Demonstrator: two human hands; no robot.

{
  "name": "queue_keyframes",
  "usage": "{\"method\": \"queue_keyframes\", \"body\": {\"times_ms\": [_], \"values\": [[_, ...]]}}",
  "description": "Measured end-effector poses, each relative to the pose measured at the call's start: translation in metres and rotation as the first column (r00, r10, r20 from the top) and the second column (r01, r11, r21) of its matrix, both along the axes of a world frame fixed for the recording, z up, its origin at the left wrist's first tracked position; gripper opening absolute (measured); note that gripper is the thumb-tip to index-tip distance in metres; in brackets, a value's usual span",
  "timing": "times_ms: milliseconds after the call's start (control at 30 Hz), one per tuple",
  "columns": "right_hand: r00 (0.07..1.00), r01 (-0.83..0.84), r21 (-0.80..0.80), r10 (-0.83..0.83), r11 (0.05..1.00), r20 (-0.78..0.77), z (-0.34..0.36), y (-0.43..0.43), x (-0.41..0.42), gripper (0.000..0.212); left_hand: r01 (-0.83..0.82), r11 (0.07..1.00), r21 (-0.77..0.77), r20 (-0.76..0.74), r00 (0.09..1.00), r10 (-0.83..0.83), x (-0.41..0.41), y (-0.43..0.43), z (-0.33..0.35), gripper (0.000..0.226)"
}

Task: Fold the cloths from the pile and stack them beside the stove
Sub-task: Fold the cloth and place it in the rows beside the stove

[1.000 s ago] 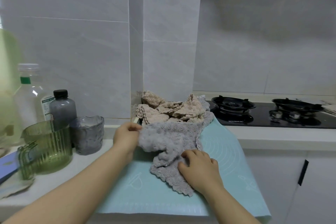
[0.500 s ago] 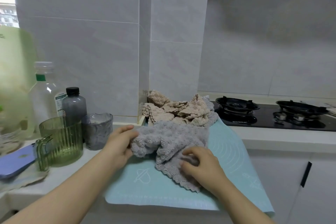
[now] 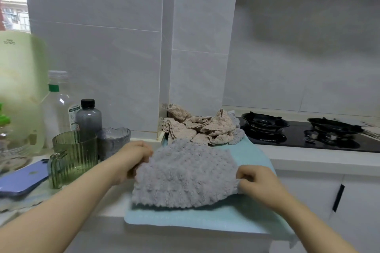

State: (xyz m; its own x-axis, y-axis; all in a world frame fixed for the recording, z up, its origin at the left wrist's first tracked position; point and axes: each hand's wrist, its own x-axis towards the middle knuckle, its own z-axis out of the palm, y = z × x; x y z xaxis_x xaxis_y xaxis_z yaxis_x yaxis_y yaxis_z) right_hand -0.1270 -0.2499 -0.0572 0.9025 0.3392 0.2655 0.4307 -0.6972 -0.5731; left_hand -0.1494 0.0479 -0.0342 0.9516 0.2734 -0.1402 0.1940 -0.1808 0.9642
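At the mat (image 3: 205, 222)'s front edge, left hand (image 3: 134, 160) and right hand (image 3: 259, 181) pinch opposite sides of the grey cloth (image 3: 185, 174), probably stretching it flat for folding. The pile (image 3: 201, 127) sits at the back edge.

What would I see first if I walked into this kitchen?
The fluffy grey cloth in the middle, held spread between the left hand and the right hand over a pale blue mat. Behind it, a crumpled pile of beige cloths sits by the wall, with the black gas stove to its right.

Bumpy grey cloth (image 3: 185, 176), beige pile (image 3: 197, 127), pale teal mat (image 3: 205, 220), black stove (image 3: 308, 131)
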Motion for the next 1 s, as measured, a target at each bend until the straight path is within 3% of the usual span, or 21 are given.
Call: {"method": "queue_keyframes", "body": {"times_ms": [133,200,267,333,433,567,700,833,933,1000], "values": [[0.945,-0.066,-0.053,0.045,0.996,-0.325,0.010,-0.011,-0.006,0.018,0.350,0.850,0.394,-0.306,0.922,-0.238,-0.006,-0.001,-0.002,0.010],[0.945,0.005,-0.016,-0.010,1.000,-0.326,0.004,-0.012,-0.002,0.034,0.322,0.797,0.511,-0.270,0.940,-0.206,0.001,-0.005,-0.007,0.006],[0.972,0.143,0.003,-0.140,0.990,-0.187,-0.002,-0.009,0.006,0.034,0.156,0.773,0.615,-0.102,0.988,-0.118,0.013,-0.008,-0.014,0.014],[0.966,0.248,0.055,-0.242,0.967,-0.088,-0.008,-0.003,0.017,0.024,0.039,0.813,0.581,0.025,0.998,-0.065,0.023,-0.014,-0.019,0.016],[0.949,0.292,0.057,-0.281,0.955,-0.144,-0.013,0.008,0.039,0.015,-0.092,0.922,0.376,0.121,0.991,0.050,0.043,-0.022,-0.025,0.020],[0.914,0.366,-0.013,-0.362,0.930,-0.185,-0.026,0.019,0.076,0.039,-0.235,0.966,0.105,0.188,0.959,0.213,0.076,-0.027,-0.033,0.014],[0.867,0.468,-0.079,-0.475,0.880,-0.152,-0.029,0.030,0.101,0.045,-0.271,0.952,-0.142,0.151,0.945,0.291,0.102,-0.026,-0.042,0.015],[0.870,0.467,-0.163,-0.485,0.869,-0.087,-0.033,0.038,0.115,0.042,-0.287,0.956,-0.066,0.196,0.935,0.294,0.110,-0.027,-0.048,0.027],[0.938,0.342,0.011,-0.341,0.940,-0.066,-0.034,0.039,0.122,0.036,-0.289,0.951,0.108,0.333,0.912,0.239,0.103,-0.030,-0.047,0.037],[0.944,0.319,0.101,-0.325,0.942,0.054,-0.031,0.034,0.123,0.039,-0.301,0.937,0.180,0.439,0.877,0.197,0.098,-0.034,-0.039,0.041]]}}
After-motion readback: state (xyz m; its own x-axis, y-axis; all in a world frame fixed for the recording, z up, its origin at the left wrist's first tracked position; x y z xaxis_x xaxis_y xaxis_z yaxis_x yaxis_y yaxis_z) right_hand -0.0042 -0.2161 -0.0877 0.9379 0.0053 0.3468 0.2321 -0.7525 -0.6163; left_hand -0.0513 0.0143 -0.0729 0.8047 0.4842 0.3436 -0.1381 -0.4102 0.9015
